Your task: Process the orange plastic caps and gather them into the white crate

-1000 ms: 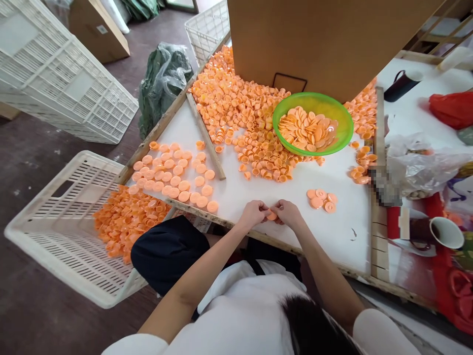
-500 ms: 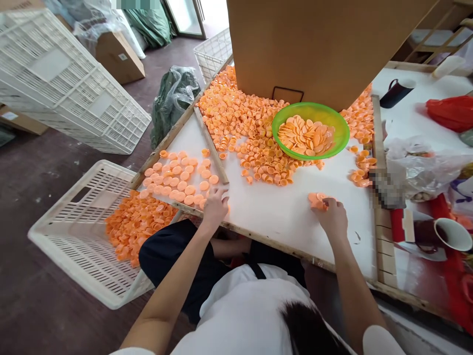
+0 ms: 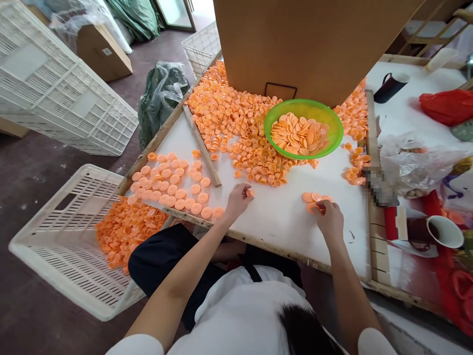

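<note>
A small, hollow orange plastic cup [image 3: 250, 194] sits at the left hand's [image 3: 238, 201] fingertips, pinched between thumb and fingers. The right hand [image 3: 330, 220], fingers drawn nearly together, touches smooth, flat, round discs [image 3: 312, 197]; whether it grips 1, I cannot tell. Beyond the hands stands a glossy green bowl [image 3: 335, 139].

Between my left hand [image 3: 239, 201] and right hand [image 3: 330, 220] I can pass freely over the white tabletop [image 3: 281, 217], but the cup heap [image 3: 254, 162] and green bowl [image 3: 335, 132] block beyond.
</note>
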### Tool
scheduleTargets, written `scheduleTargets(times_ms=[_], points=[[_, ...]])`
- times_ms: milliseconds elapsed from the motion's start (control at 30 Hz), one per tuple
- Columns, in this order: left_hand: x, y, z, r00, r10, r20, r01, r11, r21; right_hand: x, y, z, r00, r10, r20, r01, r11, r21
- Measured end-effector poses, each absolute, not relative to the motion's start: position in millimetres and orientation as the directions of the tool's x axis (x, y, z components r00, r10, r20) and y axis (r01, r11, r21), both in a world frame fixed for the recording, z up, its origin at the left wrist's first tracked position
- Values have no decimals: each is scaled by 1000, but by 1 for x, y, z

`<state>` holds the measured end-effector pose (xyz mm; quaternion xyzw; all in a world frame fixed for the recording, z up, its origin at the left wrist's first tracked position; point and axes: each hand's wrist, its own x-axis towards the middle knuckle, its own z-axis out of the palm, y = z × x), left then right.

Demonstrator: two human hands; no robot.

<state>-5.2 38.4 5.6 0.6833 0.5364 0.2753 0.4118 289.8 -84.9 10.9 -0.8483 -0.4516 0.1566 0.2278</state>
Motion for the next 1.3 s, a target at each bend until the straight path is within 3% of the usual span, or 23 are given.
scheduleTargets(times_ms=[133,333,433,500,633,733,1033,1300], points=[[3,-3,5,478,871,-113,384,-91,919,296,-84,21,535,824,-186,553,-508,-660],[2,-17,13,593,804,-41,492,-321,809,246,-81,34,322,882,-343,213,-421,-882],[-4,-20,15,552,833,-45,474,-269,839,208,-78,28,189,895,-403,126,-429,-894],[-7,-23,14,456,884,-100,449,-132,884,187,-75,21,136,898,-418,97,-432,-896],[-2,-27,10,339,882,-326,362,198,911,164,-64,10,116,892,-436,154,-450,-880],[3,-23,7,331,853,-405,307,308,900,161,-56,6,121,866,-484,249,-499,-830],[3,-12,6,353,807,-474,281,392,876,161,-48,11,79,768,-636,206,-636,-743],[5,-12,-1,365,821,-439,420,275,865,159,-46,13,54,773,-632,291,-618,-730]])
